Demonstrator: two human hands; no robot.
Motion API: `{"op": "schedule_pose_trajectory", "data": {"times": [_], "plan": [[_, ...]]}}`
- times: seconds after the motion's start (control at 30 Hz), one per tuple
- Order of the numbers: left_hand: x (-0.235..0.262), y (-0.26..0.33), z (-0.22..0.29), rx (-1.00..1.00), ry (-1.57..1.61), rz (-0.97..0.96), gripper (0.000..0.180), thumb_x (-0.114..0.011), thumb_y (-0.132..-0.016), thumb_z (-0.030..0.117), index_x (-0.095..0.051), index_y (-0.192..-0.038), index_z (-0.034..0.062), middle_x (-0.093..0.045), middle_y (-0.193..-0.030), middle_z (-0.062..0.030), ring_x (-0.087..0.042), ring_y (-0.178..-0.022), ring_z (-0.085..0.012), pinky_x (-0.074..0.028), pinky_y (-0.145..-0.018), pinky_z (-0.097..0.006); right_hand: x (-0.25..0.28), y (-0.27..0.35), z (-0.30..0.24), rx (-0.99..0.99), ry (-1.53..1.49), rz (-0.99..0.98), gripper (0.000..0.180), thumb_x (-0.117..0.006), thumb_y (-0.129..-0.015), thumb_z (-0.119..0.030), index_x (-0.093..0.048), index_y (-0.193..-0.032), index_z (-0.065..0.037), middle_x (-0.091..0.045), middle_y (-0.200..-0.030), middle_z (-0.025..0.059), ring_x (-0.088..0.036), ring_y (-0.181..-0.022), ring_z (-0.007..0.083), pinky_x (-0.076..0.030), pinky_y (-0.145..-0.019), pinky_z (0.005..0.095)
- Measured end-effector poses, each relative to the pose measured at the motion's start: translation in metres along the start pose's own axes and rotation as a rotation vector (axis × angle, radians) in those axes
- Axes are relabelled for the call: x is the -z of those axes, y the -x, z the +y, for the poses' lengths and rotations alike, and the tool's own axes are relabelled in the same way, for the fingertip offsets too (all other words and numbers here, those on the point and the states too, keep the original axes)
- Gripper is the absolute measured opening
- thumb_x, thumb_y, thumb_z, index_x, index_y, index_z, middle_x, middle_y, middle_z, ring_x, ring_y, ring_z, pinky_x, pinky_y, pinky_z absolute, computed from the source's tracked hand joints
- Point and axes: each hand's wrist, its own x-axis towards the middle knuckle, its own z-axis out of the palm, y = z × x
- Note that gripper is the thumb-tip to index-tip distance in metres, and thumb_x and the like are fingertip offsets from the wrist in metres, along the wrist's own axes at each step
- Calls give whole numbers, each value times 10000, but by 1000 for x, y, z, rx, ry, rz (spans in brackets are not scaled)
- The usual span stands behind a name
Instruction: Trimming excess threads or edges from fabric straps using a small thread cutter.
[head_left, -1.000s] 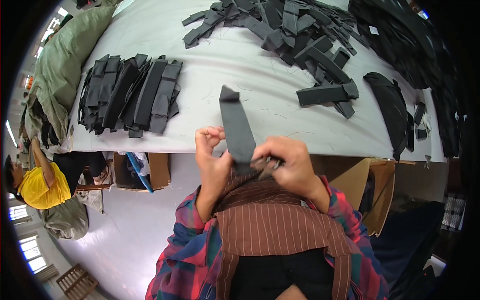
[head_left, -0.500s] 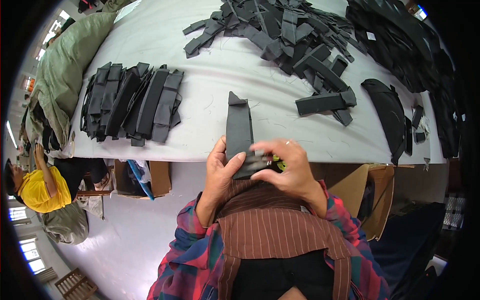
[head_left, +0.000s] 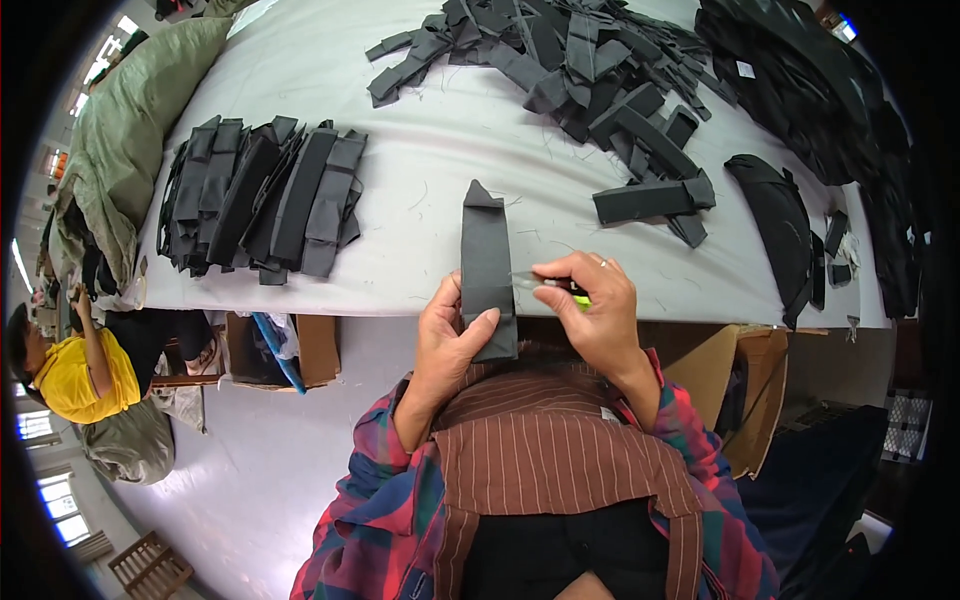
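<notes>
My left hand (head_left: 440, 338) pinches the lower part of a dark grey folded fabric strip (head_left: 486, 240), thumb on top. The strip stands lengthwise away from me at the table's near edge, its far end folded to a point. My right hand (head_left: 600, 310), with a ring on one finger, grips small thread snips (head_left: 581, 298). Yellow-green shows on them beneath the fingers, and their thin tips reach the strip's right edge. Whether the blades touch the fabric, I cannot make out.
On the pale table (head_left: 420, 225), a row of stacked grey strips (head_left: 265, 200) lies left. A loose heap of strips (head_left: 590, 60) is at the far side. Black garments (head_left: 800, 90) cover the right. An open cardboard box (head_left: 755, 400) sits below. A person in yellow (head_left: 95, 375) is at left.
My right hand has moved up and outward from the strip's lower part, bringing the snips to its right edge. The strip has shifted slightly right and straightened in my left hand.
</notes>
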Motion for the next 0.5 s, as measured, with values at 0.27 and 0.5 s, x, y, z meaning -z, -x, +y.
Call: {"op": "schedule_pose_trajectory", "data": {"times": [0.27,0.5], "plan": [[6,0,-2,4,-59,-35,405,-591,-810,-24,-525,-1209,-26,-515,-1204,-60,-494,-1093,-123,-377,-967,-268,-5,4,9,98,107,-20,137,-744,-746,-172,-678,-849,-111,-631,-735,6,-556,-641,196,-333,-610,329],[10,-4,-4,-132,-222,2,374,-611,-780,10,-590,-1151,-26,-370,-1364,-109,-400,-1225,-178,-324,-1027,-316,-4,5,4,97,77,-3,120,-751,-737,-166,-685,-829,-124,-618,-701,-17,-535,-621,189,-325,-599,324]]}}
